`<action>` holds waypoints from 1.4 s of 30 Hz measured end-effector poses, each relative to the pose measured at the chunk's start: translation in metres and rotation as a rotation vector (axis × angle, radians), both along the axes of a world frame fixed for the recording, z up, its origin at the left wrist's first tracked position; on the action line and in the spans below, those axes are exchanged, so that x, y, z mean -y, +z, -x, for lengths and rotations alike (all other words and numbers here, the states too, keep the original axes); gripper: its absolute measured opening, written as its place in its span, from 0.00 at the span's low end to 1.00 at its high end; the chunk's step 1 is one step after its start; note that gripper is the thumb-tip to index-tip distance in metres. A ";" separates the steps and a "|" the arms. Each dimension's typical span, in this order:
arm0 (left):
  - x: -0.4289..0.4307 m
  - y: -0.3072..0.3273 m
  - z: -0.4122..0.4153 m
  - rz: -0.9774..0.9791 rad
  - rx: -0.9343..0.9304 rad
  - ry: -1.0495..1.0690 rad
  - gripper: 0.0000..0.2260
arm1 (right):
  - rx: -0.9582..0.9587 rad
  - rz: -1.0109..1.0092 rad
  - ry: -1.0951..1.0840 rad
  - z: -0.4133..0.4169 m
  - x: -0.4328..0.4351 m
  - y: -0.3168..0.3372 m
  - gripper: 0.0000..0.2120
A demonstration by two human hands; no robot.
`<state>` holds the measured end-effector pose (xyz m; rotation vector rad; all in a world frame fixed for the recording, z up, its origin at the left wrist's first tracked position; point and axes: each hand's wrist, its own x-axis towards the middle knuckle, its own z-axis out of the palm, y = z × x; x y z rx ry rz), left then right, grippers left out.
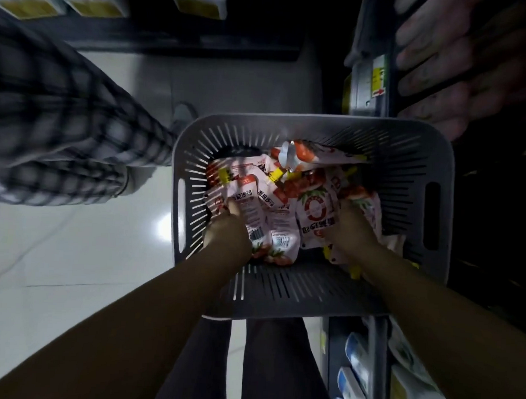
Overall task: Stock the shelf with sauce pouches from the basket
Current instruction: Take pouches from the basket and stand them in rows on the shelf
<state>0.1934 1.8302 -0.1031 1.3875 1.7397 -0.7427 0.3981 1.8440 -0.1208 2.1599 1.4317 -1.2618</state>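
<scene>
A grey slotted basket (407, 138) sits on the floor below me and holds several white and red sauce pouches (315, 210) with yellow caps. Both my hands are down inside it. My left hand (227, 234) grips the lower edge of a pouch showing its barcode side (255, 211), thumb laid over it. My right hand (351, 229) curls round pouches at the basket's right side (366, 203). The shelf (379, 346) stands to the right.
Another person in a checked garment (64, 126) stands at the left, and a hand (457, 57) shows at the upper right. Packaged goods (357, 363) fill the lower shelf at the bottom right. Glossy white floor (74, 267) lies left of the basket.
</scene>
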 end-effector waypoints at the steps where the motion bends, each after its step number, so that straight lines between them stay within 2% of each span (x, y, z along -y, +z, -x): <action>1: 0.001 -0.005 0.000 0.002 0.040 0.116 0.42 | -0.001 -0.013 -0.067 0.003 -0.002 -0.002 0.28; 4: 0.002 -0.008 0.000 0.039 0.171 0.435 0.46 | -0.005 -0.032 -0.322 0.006 -0.006 -0.008 0.24; 6: 0.000 -0.005 -0.004 0.063 0.201 0.583 0.47 | -0.039 -0.019 -0.411 0.005 -0.007 -0.011 0.26; 9: -0.007 0.002 -0.018 0.127 0.295 0.792 0.42 | -0.094 0.016 -0.450 0.005 -0.005 -0.012 0.27; 11: -0.011 0.005 -0.027 0.129 0.297 0.875 0.40 | -0.131 0.030 -0.483 0.004 -0.003 -0.009 0.27; 13: -0.010 -0.001 -0.032 0.075 0.218 0.933 0.43 | -0.189 0.028 -0.519 0.003 0.000 -0.006 0.27; 15: -0.009 -0.002 -0.038 0.076 0.168 0.946 0.41 | -0.220 0.000 -0.521 0.001 0.001 -0.002 0.27; 18: -0.009 -0.005 -0.039 0.049 0.217 1.017 0.39 | -0.271 -0.065 -0.494 0.000 -0.003 0.007 0.28; 20: -0.013 -0.003 -0.036 0.038 0.256 1.079 0.39 | -0.295 -0.075 -0.437 -0.003 -0.012 0.017 0.30; 22: -0.014 0.000 -0.036 0.039 0.278 1.134 0.33 | -0.291 -0.037 -0.313 -0.008 -0.021 0.029 0.31; 25: -0.011 0.013 -0.032 0.068 0.282 1.126 0.22 | -0.214 0.043 0.073 -0.017 -0.039 0.055 0.27; 26: -0.009 0.008 -0.028 0.054 0.278 1.123 0.26 | -0.150 0.079 0.258 -0.018 -0.046 0.063 0.26; 28: -0.008 0.006 -0.017 0.018 0.257 1.104 0.43 | -0.009 0.161 0.594 -0.015 -0.061 0.077 0.24; 29: -0.008 0.007 -0.013 -0.002 0.229 1.088 0.46 | 0.044 0.199 0.711 -0.012 -0.067 0.080 0.22; 30: -0.007 0.006 -0.009 -0.035 0.227 1.106 0.43 | 0.084 0.257 0.797 -0.007 -0.071 0.083 0.21; 32: -0.006 0.009 -0.003 -0.068 0.260 1.171 0.31 | 0.178 0.342 0.933 0.006 -0.074 0.085 0.20; 34: -0.006 0.009 0.002 -0.046 0.342 1.231 0.23 | 0.244 0.316 0.994 0.020 -0.073 0.082 0.17; 36: -0.010 0.014 0.006 -0.029 0.412 1.295 0.20 | 0.312 0.195 0.983 0.032 -0.067 0.075 0.08; 38: -0.013 0.006 0.011 -0.037 0.438 1.315 0.19 | 0.367 -0.024 0.979 0.042 -0.061 0.066 0.11; 40: -0.016 0.009 0.010 0.056 0.504 1.323 0.22 | 0.384 -0.236 0.963 0.045 -0.054 0.058 0.04; 42: -0.020 0.014 0.009 0.201 0.646 1.384 0.20 | 0.298 -0.284 0.879 0.041 -0.046 0.049 0.10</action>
